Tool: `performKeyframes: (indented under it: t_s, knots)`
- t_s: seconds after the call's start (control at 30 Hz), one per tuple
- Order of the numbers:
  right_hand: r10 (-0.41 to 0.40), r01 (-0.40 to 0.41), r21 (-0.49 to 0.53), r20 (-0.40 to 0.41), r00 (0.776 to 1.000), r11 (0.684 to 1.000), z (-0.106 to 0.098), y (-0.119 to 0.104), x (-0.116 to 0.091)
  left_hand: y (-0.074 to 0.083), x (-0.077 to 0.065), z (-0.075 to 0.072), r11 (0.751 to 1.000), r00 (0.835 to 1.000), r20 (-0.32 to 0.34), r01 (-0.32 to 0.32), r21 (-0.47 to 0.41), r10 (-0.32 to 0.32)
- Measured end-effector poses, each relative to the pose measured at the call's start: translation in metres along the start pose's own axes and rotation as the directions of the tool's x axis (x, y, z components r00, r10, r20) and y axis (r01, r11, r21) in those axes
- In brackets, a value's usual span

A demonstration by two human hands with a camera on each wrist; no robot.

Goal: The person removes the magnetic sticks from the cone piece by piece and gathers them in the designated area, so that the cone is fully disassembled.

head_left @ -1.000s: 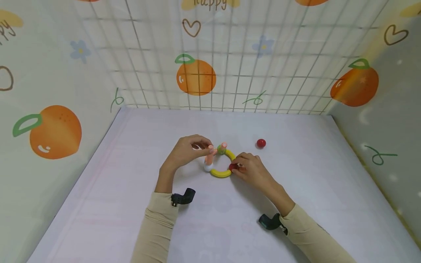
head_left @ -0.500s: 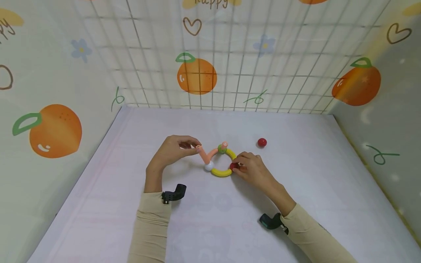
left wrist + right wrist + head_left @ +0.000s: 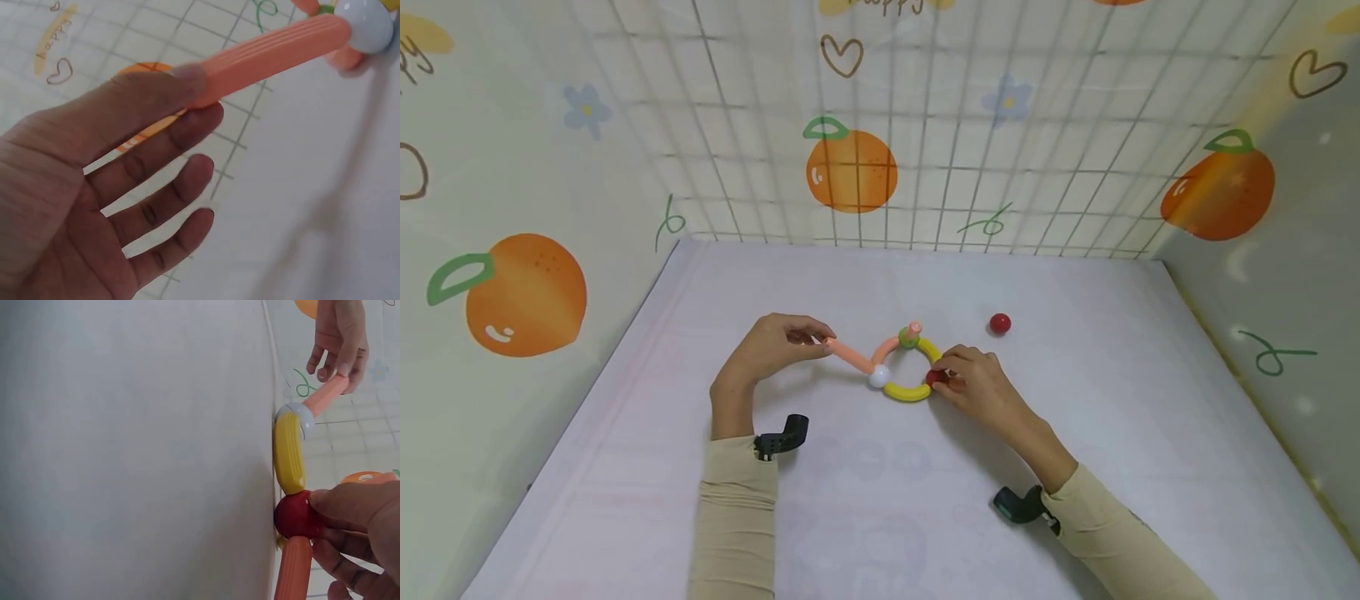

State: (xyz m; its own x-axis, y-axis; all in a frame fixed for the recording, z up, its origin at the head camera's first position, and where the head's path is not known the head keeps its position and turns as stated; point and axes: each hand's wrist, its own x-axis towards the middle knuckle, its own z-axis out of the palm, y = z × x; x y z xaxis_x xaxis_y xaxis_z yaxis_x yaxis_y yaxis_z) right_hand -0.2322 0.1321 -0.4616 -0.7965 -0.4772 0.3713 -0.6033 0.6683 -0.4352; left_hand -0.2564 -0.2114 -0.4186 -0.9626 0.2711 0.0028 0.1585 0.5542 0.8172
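A ring of coloured balls and curved rods lies on the table. My left hand (image 3: pixel 772 346) pinches the free end of a straight peach rod (image 3: pixel 275 59) between thumb and index finger, its other fingers loosely extended. That rod slants up leftward from the white ball (image 3: pixel 879 377). With thumb and fingertips, my right hand (image 3: pixel 979 390) holds the red ball (image 3: pixel 297 515) on the ring's right side. A yellow curved rod (image 3: pixel 907 392) joins both balls. In the right wrist view, an orange-red rod (image 3: pixel 294 569) also extends from the red ball. The green ball (image 3: pixel 909 337) carries a raised peach rod (image 3: pixel 915 327).
A loose red ball (image 3: pixel 1000 324) lies on the white table (image 3: pixel 865 508), behind and right of the ring. Behind the table stands a wire grid (image 3: pixel 940 192) with a printed fruit cloth. Similar cloth hangs at both sides.
My left hand has moved left, tilting the peach rod from near upright to a low leftward slant. The right hand keeps holding the red ball in about the same place.
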Motion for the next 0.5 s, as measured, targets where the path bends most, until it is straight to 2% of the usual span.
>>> performKeyframes:
  t_s: [0.5]
  knots:
    - [0.003,-0.003,-0.006,0.0,1.0,1.0,0.0,0.001,0.0,-0.02,0.004,0.0,0.988,0.995,0.062,0.069,0.139,-0.079]
